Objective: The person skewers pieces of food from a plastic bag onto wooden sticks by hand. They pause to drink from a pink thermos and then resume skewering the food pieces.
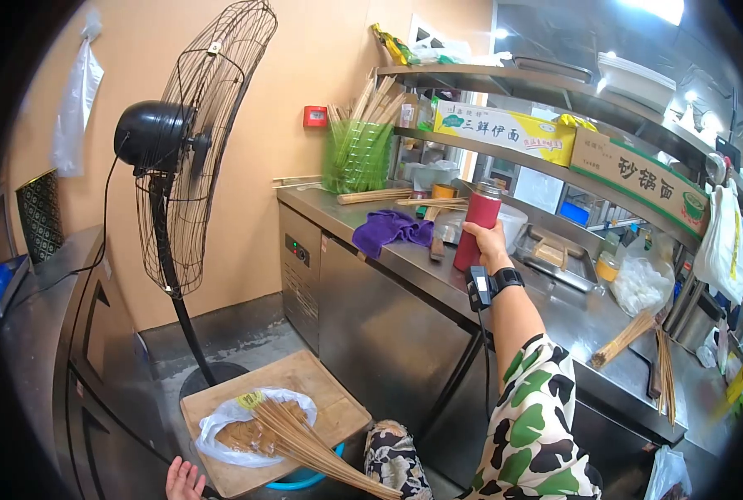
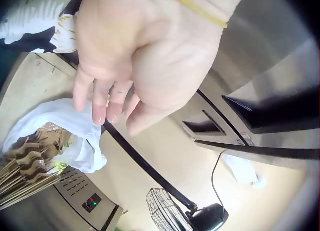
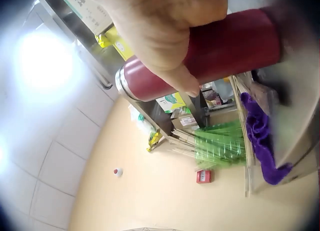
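In the head view the right hand grips a red flask that stands upright at the steel counter's edge. The right wrist view shows fingers and thumb round the flask, the hand covering part of it. At the bottom left, the left hand is held beside a wooden board, its fingers relaxed and holding nothing. On that board lies a white plastic bag with brown skewered pieces, their sticks pointing toward the person. The left wrist view shows the empty left hand near the bag.
A purple cloth lies left of the flask, near a green basket of sticks. To the right are a metal tray and stick bundles. Boxes fill the shelf above. A black fan stands at the left.
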`<action>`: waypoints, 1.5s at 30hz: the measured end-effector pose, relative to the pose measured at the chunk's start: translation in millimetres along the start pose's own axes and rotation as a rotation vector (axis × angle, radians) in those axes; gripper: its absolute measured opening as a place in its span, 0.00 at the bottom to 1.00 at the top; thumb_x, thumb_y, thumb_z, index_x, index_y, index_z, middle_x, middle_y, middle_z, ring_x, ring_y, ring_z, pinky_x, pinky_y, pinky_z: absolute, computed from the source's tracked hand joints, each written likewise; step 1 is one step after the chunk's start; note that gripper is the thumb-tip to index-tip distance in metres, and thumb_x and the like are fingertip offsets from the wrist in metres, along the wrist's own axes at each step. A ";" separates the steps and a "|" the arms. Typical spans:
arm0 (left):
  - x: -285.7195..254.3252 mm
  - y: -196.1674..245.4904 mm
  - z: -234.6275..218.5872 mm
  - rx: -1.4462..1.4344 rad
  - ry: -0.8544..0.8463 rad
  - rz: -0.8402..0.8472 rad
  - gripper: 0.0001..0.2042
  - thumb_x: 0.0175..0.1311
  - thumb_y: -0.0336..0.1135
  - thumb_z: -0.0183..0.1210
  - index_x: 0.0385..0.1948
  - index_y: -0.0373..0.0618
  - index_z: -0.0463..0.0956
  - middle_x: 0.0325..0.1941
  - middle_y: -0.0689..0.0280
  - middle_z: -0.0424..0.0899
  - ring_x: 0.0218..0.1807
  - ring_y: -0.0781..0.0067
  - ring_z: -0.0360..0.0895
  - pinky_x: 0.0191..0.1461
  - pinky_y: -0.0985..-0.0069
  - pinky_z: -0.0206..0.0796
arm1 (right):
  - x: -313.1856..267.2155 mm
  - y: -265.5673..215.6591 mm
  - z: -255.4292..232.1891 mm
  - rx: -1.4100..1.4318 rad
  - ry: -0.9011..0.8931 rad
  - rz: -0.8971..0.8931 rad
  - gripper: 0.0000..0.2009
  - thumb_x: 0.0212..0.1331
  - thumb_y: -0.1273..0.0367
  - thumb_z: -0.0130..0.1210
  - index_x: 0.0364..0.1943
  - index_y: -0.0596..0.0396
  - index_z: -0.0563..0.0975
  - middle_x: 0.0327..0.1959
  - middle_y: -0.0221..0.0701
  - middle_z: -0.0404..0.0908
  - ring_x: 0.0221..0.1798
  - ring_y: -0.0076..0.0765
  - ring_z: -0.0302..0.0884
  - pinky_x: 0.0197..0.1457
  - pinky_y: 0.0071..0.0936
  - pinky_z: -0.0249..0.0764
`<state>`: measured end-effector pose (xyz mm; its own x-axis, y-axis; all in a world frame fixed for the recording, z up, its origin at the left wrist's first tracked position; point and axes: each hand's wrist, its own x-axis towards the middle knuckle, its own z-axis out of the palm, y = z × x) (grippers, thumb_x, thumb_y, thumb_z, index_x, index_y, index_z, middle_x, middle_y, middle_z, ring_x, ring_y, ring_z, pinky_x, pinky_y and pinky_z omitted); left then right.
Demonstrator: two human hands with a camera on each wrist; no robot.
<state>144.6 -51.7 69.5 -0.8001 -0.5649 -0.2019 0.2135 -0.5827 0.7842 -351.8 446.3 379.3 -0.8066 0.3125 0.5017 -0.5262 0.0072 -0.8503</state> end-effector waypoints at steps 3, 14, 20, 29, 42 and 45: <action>0.4 -3.0 0.7 -0.005 -0.014 0.025 0.24 0.65 0.30 0.50 0.62 0.40 0.57 0.63 0.56 0.63 0.65 0.57 0.59 0.68 0.60 0.52 | 10.8 14.2 5.5 -0.053 0.080 -0.036 0.28 0.38 0.74 0.66 0.46 0.57 0.66 0.38 0.34 0.76 0.38 0.32 0.75 0.42 0.30 0.73; 19.2 -1.7 0.6 0.073 -0.027 0.031 0.21 0.64 0.35 0.52 0.59 0.46 0.62 0.53 0.66 0.72 0.55 0.72 0.70 0.58 0.69 0.65 | -51.9 9.5 23.1 -0.502 0.056 -0.495 0.21 0.47 0.71 0.60 0.44 0.65 0.67 0.40 0.42 0.76 0.38 0.39 0.76 0.42 0.31 0.73; 27.2 1.6 -5.8 0.040 -0.069 0.011 0.20 0.64 0.32 0.53 0.57 0.43 0.64 0.53 0.62 0.72 0.57 0.67 0.69 0.61 0.65 0.62 | -291.9 40.7 65.2 -0.313 -0.702 -0.260 0.12 0.57 0.75 0.54 0.46 0.57 0.72 0.46 0.31 0.72 0.48 0.28 0.71 0.54 0.25 0.68; 32.4 -4.6 -6.2 0.004 -0.057 -0.012 0.21 0.63 0.33 0.55 0.57 0.43 0.64 0.52 0.63 0.72 0.57 0.66 0.69 0.61 0.64 0.61 | -435.4 149.0 127.0 -0.612 -1.254 -0.290 0.27 0.46 0.64 0.62 0.51 0.60 0.68 0.46 0.47 0.71 0.44 0.48 0.73 0.51 0.37 0.70; 31.4 -8.9 8.6 0.238 0.022 -0.043 0.19 0.63 0.31 0.54 0.55 0.44 0.65 0.50 0.65 0.74 0.53 0.70 0.72 0.58 0.68 0.65 | -422.4 184.6 156.2 -0.671 -1.328 -0.015 0.34 0.43 0.56 0.62 0.51 0.67 0.65 0.50 0.54 0.69 0.52 0.56 0.69 0.54 0.41 0.68; 35.4 -27.8 49.3 0.448 -0.007 -0.121 0.18 0.63 0.29 0.52 0.56 0.44 0.65 0.51 0.66 0.73 0.54 0.72 0.71 0.59 0.72 0.64 | -419.8 186.4 151.0 -0.608 -1.271 0.035 0.33 0.44 0.59 0.59 0.54 0.64 0.63 0.51 0.53 0.68 0.52 0.56 0.70 0.53 0.43 0.69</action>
<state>82.7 -26.7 69.5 -0.8087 -0.5031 -0.3048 -0.1435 -0.3338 0.9317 -151.9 173.1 34.2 -0.6778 -0.7352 0.0005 -0.5673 0.5225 -0.6365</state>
